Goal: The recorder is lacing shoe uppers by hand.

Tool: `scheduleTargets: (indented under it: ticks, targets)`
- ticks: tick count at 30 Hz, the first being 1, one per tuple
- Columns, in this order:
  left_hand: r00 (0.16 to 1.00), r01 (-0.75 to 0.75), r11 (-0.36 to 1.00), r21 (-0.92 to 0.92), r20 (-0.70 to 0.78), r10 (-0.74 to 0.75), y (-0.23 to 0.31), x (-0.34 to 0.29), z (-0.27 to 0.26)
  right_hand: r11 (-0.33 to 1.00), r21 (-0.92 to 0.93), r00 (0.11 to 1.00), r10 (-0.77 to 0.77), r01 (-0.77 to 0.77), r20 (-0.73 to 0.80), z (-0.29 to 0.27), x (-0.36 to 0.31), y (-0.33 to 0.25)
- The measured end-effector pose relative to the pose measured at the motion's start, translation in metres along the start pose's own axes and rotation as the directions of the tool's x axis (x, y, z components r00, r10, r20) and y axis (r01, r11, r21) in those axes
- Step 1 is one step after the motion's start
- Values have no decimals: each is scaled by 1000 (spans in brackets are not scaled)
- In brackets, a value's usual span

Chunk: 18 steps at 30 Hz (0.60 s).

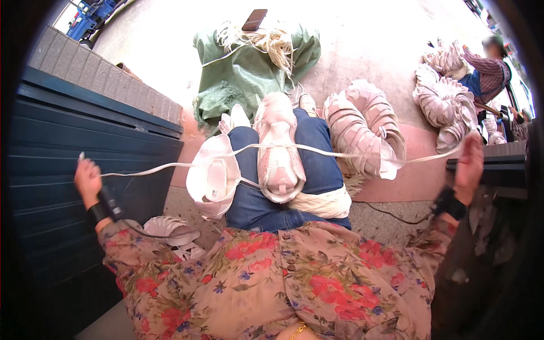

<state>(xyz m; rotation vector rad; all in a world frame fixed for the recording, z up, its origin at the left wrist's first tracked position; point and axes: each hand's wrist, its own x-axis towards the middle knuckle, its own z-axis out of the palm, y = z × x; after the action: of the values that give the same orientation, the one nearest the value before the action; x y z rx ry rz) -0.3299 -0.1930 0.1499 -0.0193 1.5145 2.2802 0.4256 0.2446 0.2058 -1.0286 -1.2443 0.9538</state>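
Note:
A pale pink and white shoe upper [273,161] lies lengthwise on my lap between my thighs. Across it runs a white shoelace [324,152], stretched wide to both sides. At the far left my left hand [89,178] is closed on one end of the lace. The other end runs to my raised right hand [469,167] at the far right, its fingers pressed together around it. Left of my lap, a second shoe upper [195,182] leans against my thigh with its opening up. A bundle of white laces [323,202] rests over my right thigh.
Ahead, a green sack [249,73] carries a pile of laces [272,45] and a phone [254,20]. Nested shoe uppers [354,127] stand right of my knees. A dark panelled wall [85,147] borders the left. Another person [487,71] sits far right beside more uppers [445,102].

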Motion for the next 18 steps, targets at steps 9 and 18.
scheduleTargets:
  ticks: [9,18]
  targets:
    - [595,7,594,805,474,-649,-206,-184,205,885,-391,385,463,-252,799,222,-174,125]
    - [682,-518,364,774,631,-371,-272,-187,204,808,-337,566,6,483,824,254,-186,156]
